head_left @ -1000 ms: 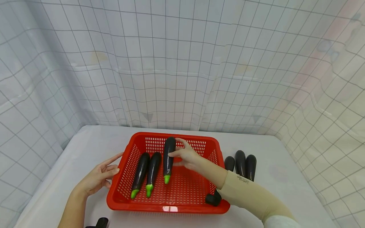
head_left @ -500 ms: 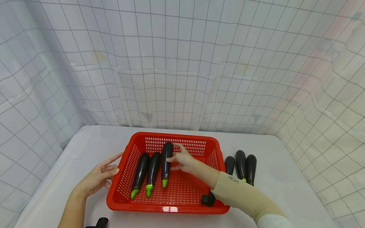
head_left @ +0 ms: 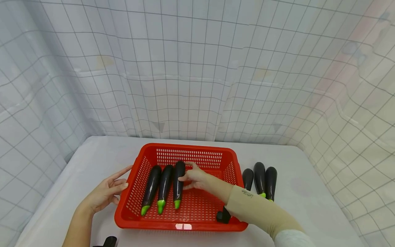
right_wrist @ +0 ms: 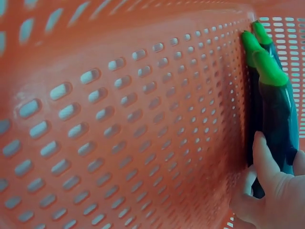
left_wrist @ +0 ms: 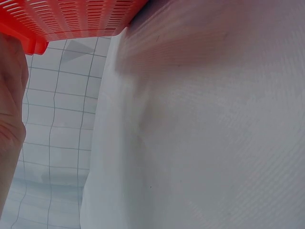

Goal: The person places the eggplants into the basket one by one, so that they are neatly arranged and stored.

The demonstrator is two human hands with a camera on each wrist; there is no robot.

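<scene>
A red perforated plastic basket (head_left: 148,224) stands on the white-covered table. My right hand (head_left: 195,177) reaches into it and grips a dark eggplant (head_left: 178,187) between thumb and fingers, its green stem end toward me. Two more eggplants (head_left: 152,185) lie side by side to its left on the basket floor. In the right wrist view the held eggplant (right_wrist: 280,112) lies along the others, close over the mesh floor. At the basket's left wall, my left hand (head_left: 105,193) touches the rim with extended fingers.
Right of the basket, several eggplants (head_left: 259,176) lie on the white cloth (head_left: 302,195), partly hidden by my right sleeve (head_left: 259,211). A black wrist device (head_left: 223,215) overlaps the basket's front right corner. White grid-patterned curtains (head_left: 191,85) enclose the table.
My right hand has brought the eggplant toward me, slightly left and down, beside the two others in the basket. The left hand has stayed at the rim.
</scene>
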